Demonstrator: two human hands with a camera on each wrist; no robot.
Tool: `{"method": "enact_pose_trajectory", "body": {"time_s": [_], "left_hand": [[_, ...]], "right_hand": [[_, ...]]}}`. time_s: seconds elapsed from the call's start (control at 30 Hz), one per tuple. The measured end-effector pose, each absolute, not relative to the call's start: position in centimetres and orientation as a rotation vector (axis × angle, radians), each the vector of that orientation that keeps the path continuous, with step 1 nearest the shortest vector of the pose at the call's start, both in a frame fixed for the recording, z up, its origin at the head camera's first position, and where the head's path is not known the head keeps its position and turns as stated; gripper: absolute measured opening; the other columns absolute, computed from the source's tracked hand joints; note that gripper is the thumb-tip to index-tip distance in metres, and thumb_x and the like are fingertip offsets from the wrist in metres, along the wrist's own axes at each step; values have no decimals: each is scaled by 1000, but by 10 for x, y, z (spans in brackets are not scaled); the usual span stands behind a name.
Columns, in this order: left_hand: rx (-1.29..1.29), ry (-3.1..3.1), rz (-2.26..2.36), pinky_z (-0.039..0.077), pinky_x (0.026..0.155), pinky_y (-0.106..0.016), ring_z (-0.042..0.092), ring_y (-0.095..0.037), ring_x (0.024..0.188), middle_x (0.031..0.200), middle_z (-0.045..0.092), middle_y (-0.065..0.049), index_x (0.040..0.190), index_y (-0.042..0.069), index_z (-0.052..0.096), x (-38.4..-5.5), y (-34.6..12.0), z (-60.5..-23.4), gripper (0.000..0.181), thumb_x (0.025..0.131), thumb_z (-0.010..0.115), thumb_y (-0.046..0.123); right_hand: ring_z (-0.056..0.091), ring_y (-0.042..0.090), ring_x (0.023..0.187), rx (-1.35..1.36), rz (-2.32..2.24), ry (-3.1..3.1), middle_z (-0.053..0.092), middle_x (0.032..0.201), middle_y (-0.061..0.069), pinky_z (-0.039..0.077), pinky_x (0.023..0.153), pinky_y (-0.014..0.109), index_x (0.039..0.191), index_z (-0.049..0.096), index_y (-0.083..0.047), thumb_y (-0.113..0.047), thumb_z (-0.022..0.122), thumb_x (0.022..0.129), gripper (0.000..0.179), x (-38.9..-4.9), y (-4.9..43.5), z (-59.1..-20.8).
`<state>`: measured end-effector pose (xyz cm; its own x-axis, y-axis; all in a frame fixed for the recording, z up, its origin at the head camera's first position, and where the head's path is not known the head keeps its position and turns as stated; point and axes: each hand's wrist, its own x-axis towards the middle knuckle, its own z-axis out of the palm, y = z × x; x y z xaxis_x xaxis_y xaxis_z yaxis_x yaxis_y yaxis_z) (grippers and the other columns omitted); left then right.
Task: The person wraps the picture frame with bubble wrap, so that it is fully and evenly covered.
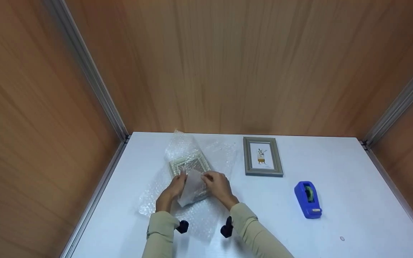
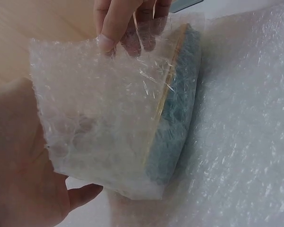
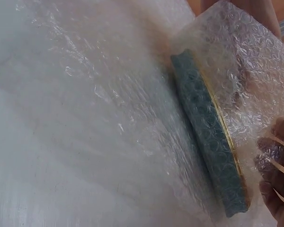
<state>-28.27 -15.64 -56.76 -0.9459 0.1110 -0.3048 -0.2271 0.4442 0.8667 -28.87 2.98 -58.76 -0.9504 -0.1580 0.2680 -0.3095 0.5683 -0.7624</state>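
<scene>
A pale, ornate picture frame (image 1: 204, 161) lies tilted on a spread sheet of bubble wrap (image 1: 201, 224). One flap of the bubble wrap (image 2: 94, 94) is folded up over the frame's near end. The frame's blue-grey side (image 3: 208, 137) and thin gold edge show through the plastic. My right hand (image 1: 219, 186) pinches the flap's upper right edge between thumb and fingers. At the left edge of flap and frame, my left hand (image 1: 172, 190) holds the bubble wrap, its fingers partly hidden behind it.
A grey-green picture frame (image 1: 263, 156) with a plant print lies right of the wrap. Farther right stands a blue tape dispenser (image 1: 308, 199). A small round bit (image 1: 342, 238) lies near the front. Wooden panels (image 1: 228, 68) enclose the white table (image 1: 364, 200).
</scene>
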Motion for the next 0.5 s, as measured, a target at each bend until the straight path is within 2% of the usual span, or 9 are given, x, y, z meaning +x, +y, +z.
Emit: {"method": "enact_pose_trajectory", "body": {"time_s": [0.2,0.3,0.43,0.5], "left_hand": [[-161,2361,1466,24,108,-50,30,-42,130,142,32,-26,141,-4,25,-280,-157,-564,94,87,12,72],[-205,2360,1430,24,107,-52,28,-42,131,144,29,-25,143,-2,21,-280,-156,-562,97,84,18,75],[-147,2401,1342,19,109,-53,19,-41,135,148,20,-23,144,1,23,-280,-156,-561,98,81,31,76],[-74,2445,1266,19,109,-53,17,-41,136,149,18,-23,144,2,27,-280,-156,-561,93,83,37,72]], "right_hand": [[59,13,82,362,1210,-2605,64,88,-2,51,71,30,93,72,-13,-25,65,86,16,-291,26,-590],[58,16,86,349,1184,-2600,62,90,0,50,74,33,91,72,-12,-25,66,85,15,-292,25,-591],[58,18,88,337,1180,-2605,62,93,1,49,76,35,89,72,-12,-24,66,85,14,-293,24,-593],[58,19,88,336,1168,-2605,62,93,2,49,77,35,89,72,-12,-25,67,85,15,-293,23,-593]]}}
